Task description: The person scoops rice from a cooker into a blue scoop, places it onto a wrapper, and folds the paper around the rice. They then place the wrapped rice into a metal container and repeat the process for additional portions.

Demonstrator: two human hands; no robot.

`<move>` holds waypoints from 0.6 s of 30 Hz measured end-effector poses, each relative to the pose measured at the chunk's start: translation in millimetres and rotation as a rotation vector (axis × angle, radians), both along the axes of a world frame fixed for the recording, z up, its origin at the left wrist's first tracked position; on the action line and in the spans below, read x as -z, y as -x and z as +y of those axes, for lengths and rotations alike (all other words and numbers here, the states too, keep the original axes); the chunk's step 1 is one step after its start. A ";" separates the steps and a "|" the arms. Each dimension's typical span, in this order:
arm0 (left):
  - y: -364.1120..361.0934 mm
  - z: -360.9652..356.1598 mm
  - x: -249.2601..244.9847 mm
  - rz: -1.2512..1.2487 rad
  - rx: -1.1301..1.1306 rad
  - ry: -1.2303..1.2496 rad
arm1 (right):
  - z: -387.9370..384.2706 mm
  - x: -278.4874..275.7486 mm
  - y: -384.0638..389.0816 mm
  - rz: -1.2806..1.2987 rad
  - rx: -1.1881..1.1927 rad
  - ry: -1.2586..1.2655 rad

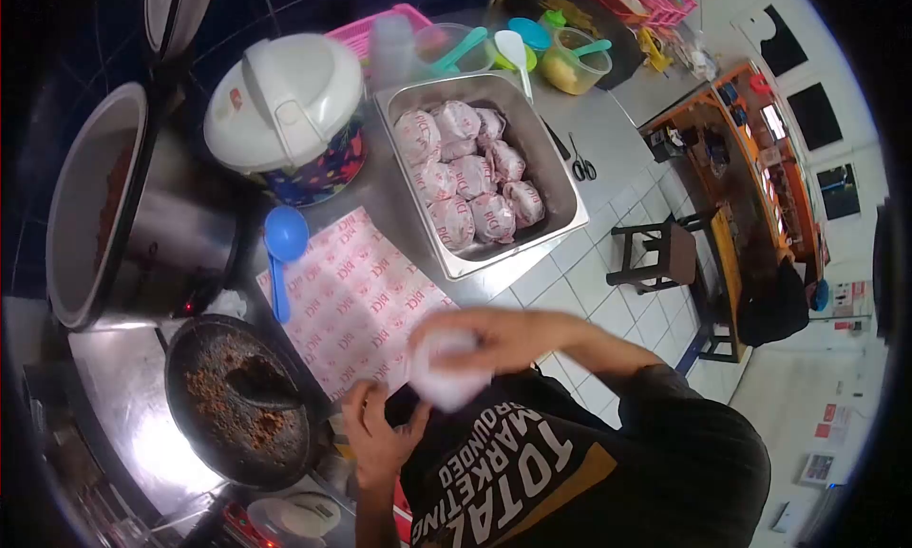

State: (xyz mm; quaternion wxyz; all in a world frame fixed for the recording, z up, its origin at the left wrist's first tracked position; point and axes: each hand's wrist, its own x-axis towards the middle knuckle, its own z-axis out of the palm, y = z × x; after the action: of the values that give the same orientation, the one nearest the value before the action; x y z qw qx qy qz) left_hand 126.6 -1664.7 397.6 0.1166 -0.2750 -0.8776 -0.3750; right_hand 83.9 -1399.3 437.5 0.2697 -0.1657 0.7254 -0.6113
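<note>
My right hand (499, 339) is closed on a white paper-wrapped bundle (451, 382), blurred by motion, in front of my dark shirt. Just left of the bundle, my left hand (380, 434) has its thumb and fingers apart and holds nothing. A printed paper sheet (356, 296) lies flat on the steel counter beyond both hands. Several round parcels (470, 176) in similar printed paper fill much of a deep metal tray (562, 227). A blue scoop (286, 235) rests along the sheet's left edge.
At the left are an open cooker (180, 235) and a dark pan (204, 434) with brown bits. A white-lidded container (275, 102) stands behind the sheet. Scissors (583, 169) lie right of the tray; tubs with spoons (575, 64) stand behind it. A stool (665, 254) is on the floor.
</note>
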 end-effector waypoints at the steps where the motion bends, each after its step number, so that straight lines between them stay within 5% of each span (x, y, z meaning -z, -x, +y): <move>1: 0.2 6.5 5.7 0.009 0.009 0.008 | 19.6 3.2 13.6 0.129 0.162 -0.040; 3: 0.2 14.4 16.1 -0.199 -0.087 -0.104 | 53.8 -21.1 48.8 0.028 0.452 -0.168; 5: 1.7 17.9 29.1 -0.244 -0.091 -0.058 | 96.0 34.7 88.1 0.271 0.675 -0.382; 8: 9.8 19.5 49.8 -0.349 -0.154 0.027 | 113.6 87.4 142.7 0.270 0.853 -0.496; 11: 29.3 14.7 53.5 -0.247 -0.253 0.146 | 91.2 103.3 168.3 0.054 0.900 -0.609; 13: 50.3 10.4 53.3 -0.163 -0.311 0.252 | 78.2 131.3 180.2 0.200 0.907 -0.633; 15: 78.3 3.5 59.8 -0.085 -0.375 0.358 | 68.3 160.0 193.4 0.524 0.960 -1.061; 16: 95.3 -1.1 70.2 -0.026 -0.419 0.418 | 60.5 156.5 191.7 0.586 1.098 -1.063; 18: 125.1 -1.9 82.6 0.031 -0.480 0.488 | 60.9 157.0 194.1 0.485 1.141 -1.032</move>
State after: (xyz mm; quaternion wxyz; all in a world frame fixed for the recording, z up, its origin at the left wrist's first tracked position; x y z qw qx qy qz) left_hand 1.5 -1666.6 315.0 0.1456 -0.0861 -0.9792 -0.1119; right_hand -110.2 -1338.4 280.5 -0.2064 0.2475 0.9274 -0.1899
